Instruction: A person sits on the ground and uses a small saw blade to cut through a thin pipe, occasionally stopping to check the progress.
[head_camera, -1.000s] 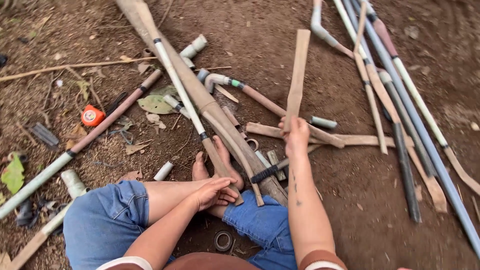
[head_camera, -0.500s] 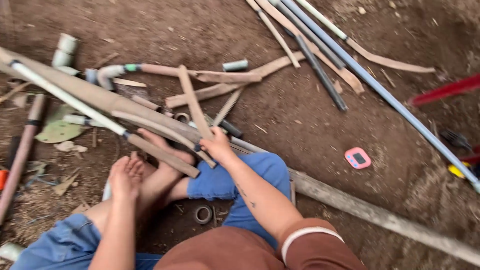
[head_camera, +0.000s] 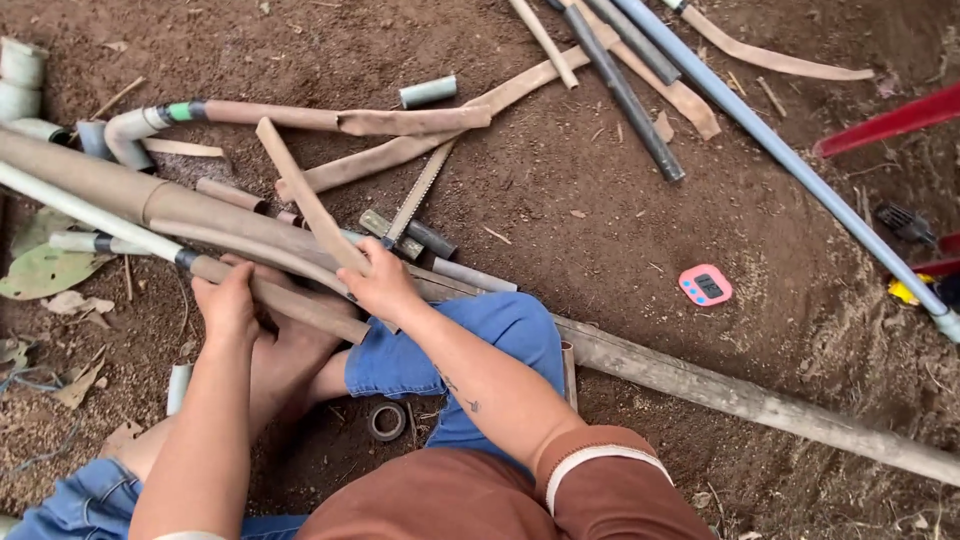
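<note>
Flat tan strip (head_camera: 300, 190), held slanting up and away toward the far left of the dirt ground (head_camera: 600, 250), is gripped at its lower end by the right hand (head_camera: 380, 285), fingers closed round it just above the person's blue-clad knee (head_camera: 470, 340). Left hand (head_camera: 228, 305) is closed over a brown pipe (head_camera: 275, 298) that lies across the person's bare foot (head_camera: 290, 350), beside a long thick tan pipe (head_camera: 150, 200). Near the ground's right edge a small pink timer (head_camera: 705, 285) lies by a long grey-blue pipe (head_camera: 790, 160), and a small ring (head_camera: 387, 421) sits beneath the knee.
</note>
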